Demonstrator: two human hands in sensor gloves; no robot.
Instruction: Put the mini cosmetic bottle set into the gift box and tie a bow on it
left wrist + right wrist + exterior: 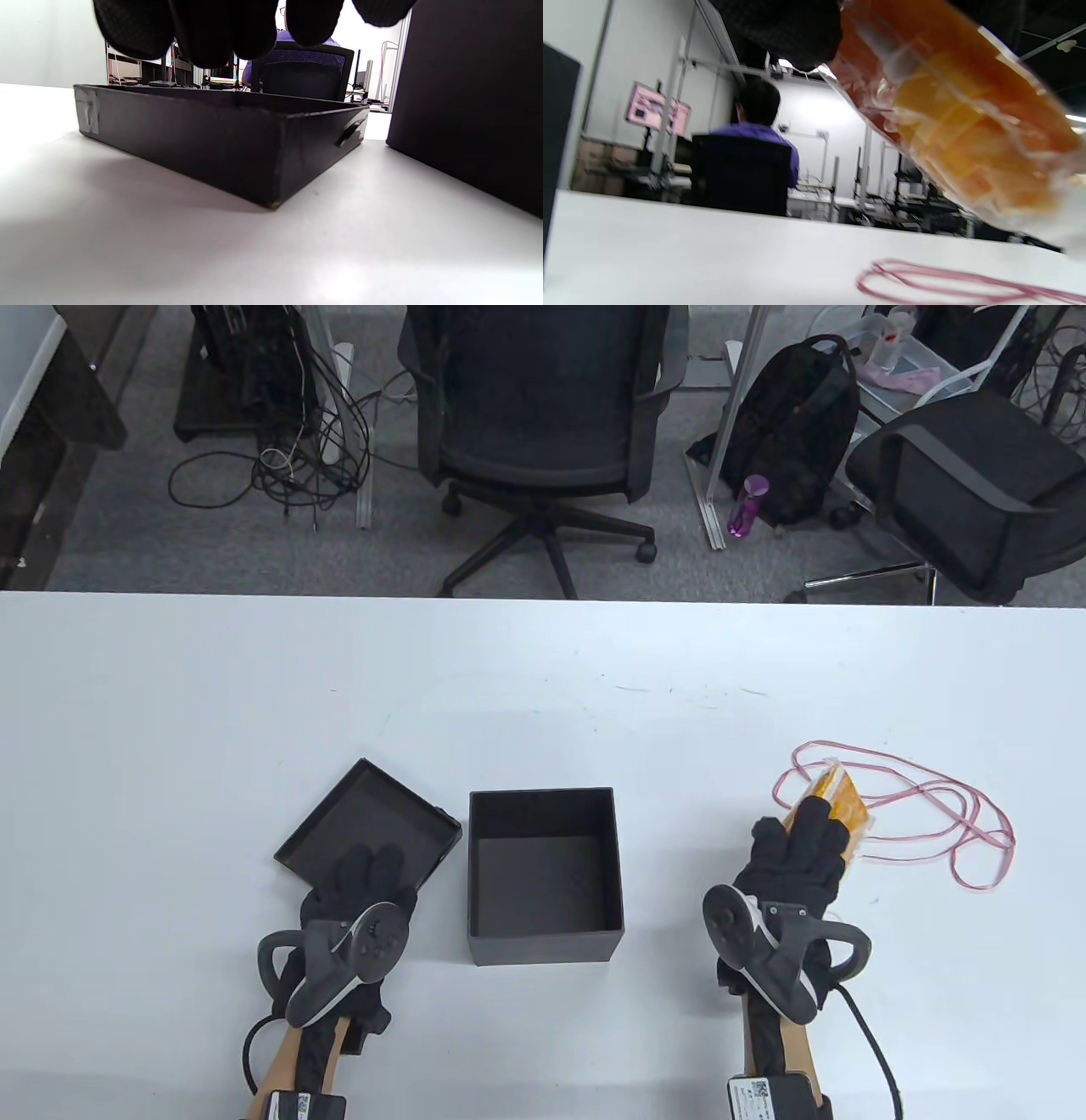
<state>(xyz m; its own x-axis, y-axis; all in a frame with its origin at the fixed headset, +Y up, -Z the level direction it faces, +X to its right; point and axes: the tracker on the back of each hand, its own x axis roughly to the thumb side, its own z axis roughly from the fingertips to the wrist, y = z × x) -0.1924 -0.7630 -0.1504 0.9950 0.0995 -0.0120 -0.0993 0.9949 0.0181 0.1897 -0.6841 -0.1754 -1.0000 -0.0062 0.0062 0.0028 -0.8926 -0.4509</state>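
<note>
Box (543,874): sitting open-topped on the white table (543,670), inside showing bare; serving as the landmark for everything below.
Lid (369,823): lying upturned just left of the box, turned at an angle to it, one corner nearly meeting the box's left wall; the left wrist view is showing a narrow gap of table between the two.
Left hand (361,891): hovering over the lid's near corner, left of the box; fingers extending fairly straight and loosely spread, gripping nothing; cannot tell whether the fingertips are touching the lid.
Bottle set (836,806): orange and yellow pieces in a clear plastic pouch, well right of the box; the right wrist view is showing it raised off the table and tilting.
Right hand (797,857): reaching away from the box to its right, fingers lying over the pouch and holding it, thumb hidden underneath.
Ribbon (942,814): thin pink cord lying in loose loops on the table, right of the box, beyond and beside the pouch.
Background: a seated person in a purple top showing in both wrist views, facing away.
</note>
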